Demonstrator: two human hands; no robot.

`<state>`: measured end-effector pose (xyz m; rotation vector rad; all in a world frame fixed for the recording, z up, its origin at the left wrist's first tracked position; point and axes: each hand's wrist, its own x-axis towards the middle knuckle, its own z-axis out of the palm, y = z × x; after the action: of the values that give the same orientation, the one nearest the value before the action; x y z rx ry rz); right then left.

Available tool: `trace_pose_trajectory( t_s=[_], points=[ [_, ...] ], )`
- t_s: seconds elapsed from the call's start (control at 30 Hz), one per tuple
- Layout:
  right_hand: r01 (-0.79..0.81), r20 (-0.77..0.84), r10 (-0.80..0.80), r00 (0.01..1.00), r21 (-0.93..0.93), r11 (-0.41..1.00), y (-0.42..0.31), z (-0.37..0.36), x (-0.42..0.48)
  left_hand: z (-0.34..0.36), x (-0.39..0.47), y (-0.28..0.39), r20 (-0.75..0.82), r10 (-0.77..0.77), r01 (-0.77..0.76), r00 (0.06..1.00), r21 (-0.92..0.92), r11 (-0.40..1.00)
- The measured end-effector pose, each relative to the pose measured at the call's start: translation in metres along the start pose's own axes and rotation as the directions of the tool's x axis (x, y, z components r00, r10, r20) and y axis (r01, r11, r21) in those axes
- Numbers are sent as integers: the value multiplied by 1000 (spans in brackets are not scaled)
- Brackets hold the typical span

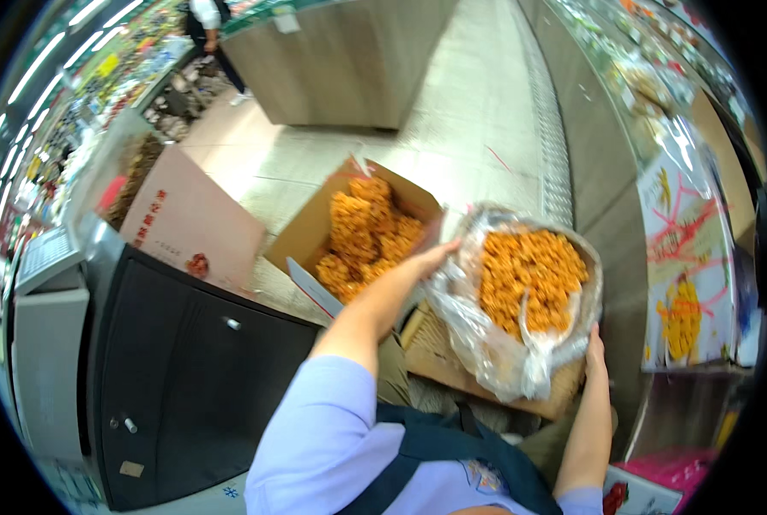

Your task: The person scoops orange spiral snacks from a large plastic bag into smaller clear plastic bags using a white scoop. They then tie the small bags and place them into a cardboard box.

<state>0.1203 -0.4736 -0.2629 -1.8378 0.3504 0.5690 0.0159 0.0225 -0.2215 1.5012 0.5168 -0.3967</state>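
My left hand (440, 259) grips the left rim of a round tub (594, 270) lined with clear plastic film (480, 354). On its lower right side, my right hand (594, 353) supports the same tub. Orange-brown snack clusters (518, 277) fill it, and a whitish scoop (544, 336) rests among them with its handle towards me. A brown flat-topped surface (432, 341) shows beneath the tub. Left of the tub, an open cardboard box (300, 241) on the floor holds several bags of similar orange snacks (351, 219).
A pale printed carton (190, 219) and a black cabinet panel (197, 380) stand on the left, near a grey machine (49, 360). Printed fruit cartons (686, 277) line the right. Beyond the floor (467, 129) is a counter (332, 71); another person (206, 32) stands farther off.
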Motion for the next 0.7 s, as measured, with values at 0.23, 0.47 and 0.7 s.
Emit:
trace_pose_trajectory(
  t_s=[0.23,0.47,0.7],
  points=[
    [-121,-99,114,988,-66,990,-52,20,-41,-41,3,-59,28,-216,213,976,-338,917],
    [-227,-96,215,972,-139,964,-44,-4,-35,-35,-49,-36,82,-230,234,970,-45,971],
    [40,-47,-133,990,-811,583,-52,-11,-33,-54,-59,-75,4,-300,214,954,691,690]
  ],
)
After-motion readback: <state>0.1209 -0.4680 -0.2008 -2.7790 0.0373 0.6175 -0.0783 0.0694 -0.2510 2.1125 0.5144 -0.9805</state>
